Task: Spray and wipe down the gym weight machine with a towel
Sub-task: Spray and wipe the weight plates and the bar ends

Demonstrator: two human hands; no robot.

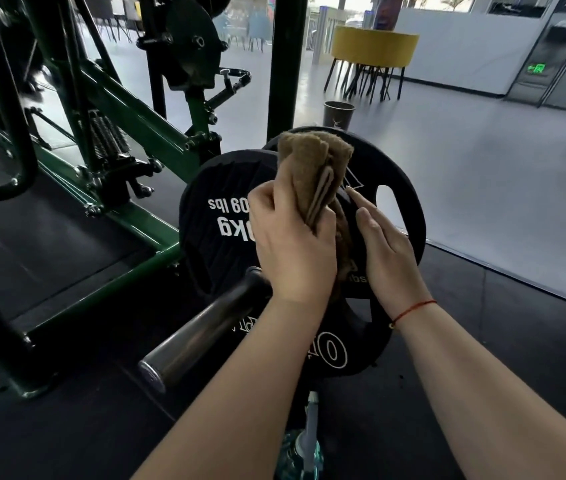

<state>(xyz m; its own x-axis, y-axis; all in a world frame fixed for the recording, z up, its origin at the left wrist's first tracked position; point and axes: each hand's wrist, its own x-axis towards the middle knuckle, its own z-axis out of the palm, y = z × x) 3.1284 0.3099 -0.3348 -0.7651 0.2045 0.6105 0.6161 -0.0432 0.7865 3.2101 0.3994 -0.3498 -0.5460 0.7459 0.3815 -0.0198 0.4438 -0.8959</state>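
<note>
Weight machine (129, 119), its green tube frame and coiled springs filling the left side, stands on a dark rubber floor mat (66, 393). From its base a steel sleeve (201, 334) juts toward the camera, loaded with black weight plates (212, 237) whose white lettering reads upside down.

In front of the plates, at the middle of the view, the left hand (292, 244) grips a brown towel (316, 168). Its fingers are curled round the lower part of the folded cloth, while the upper folds stand up above the knuckles, against the top edge of the plates. Some of the cloth hangs down between the two hands. Low in the view, between the forearms, a spray bottle (304, 448) with a teal body stands on the mat, untouched.

Behind the plates rises a dark pillar (286, 64), and just right of its foot a dark paper cup (338, 114) sits on the grey floor. Farther back is a round yellow seat (375, 46) on thin black legs.

Right of the towel, the right hand (385, 251) lies flat on the face of a plate with its fingers straight, holding nothing and touching the hanging cloth. A red string bracelet (413, 308) circles that wrist.
</note>
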